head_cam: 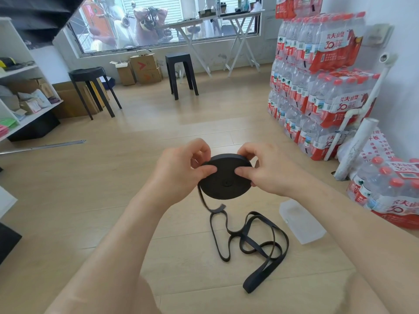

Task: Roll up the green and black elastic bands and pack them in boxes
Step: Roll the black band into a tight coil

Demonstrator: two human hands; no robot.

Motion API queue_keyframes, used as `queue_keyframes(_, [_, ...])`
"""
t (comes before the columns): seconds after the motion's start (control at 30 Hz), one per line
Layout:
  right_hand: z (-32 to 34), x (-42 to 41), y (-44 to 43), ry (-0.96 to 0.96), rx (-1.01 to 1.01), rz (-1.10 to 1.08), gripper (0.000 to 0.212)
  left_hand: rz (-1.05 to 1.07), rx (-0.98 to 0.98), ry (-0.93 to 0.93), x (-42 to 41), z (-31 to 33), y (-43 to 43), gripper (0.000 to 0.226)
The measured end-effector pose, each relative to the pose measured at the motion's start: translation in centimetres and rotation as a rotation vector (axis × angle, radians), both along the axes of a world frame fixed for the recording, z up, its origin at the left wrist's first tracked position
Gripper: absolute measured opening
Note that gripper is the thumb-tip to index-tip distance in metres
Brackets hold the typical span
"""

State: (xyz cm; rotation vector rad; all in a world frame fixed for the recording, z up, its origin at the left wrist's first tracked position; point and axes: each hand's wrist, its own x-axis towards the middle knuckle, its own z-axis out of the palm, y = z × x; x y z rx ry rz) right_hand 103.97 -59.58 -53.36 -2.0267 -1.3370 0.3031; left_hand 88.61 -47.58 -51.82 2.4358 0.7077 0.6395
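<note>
Forearms (pixel 118 234) cut off below; curled fingers (pixel 199 148) hide the far rim of the black band roll (pixel 226 184). Left hand (pixel 179 171), 9 o'clock, and right hand (pixel 269 171), 3 o'clock, pinch it.

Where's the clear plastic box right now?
Head view, lower right: the clear box lies on the floor between the loose black band and the packs of bottled water.

Room: light wood floor (pixel 158 123) — wide window (pixel 158 23) beyond; two black stools (pixel 181 73), white shelving (pixel 20 71) and stacked bottled-water packs (pixel 317 75) beside it.
</note>
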Motion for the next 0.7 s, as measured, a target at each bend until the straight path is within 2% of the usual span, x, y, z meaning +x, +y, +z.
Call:
queue_keyframes(0.17, [0.05,0.27,-0.18,0.146,0.013,-0.039,0.010,0.035,-0.094,-0.068,-0.02,-0.20,0.30,0.021])
queue_keyframes(0.37, [0.19,0.78,-0.42,0.324,0.057,-0.094,0.011,-0.012,-0.205,-0.117,-0.17,-0.05,0.40,0.035])
queue_keyframes(0.57, [0.34,0.85,-0.53,0.440,0.103,-0.111,0.010,0.061,-0.244,-0.153,0.08,-0.32,0.78,0.012])
queue_keyframes(0.7, [0.32,0.98,-0.56,0.518,0.118,-0.106,0.008,0.062,-0.276,-0.182,0.01,-0.22,0.68,0.009])
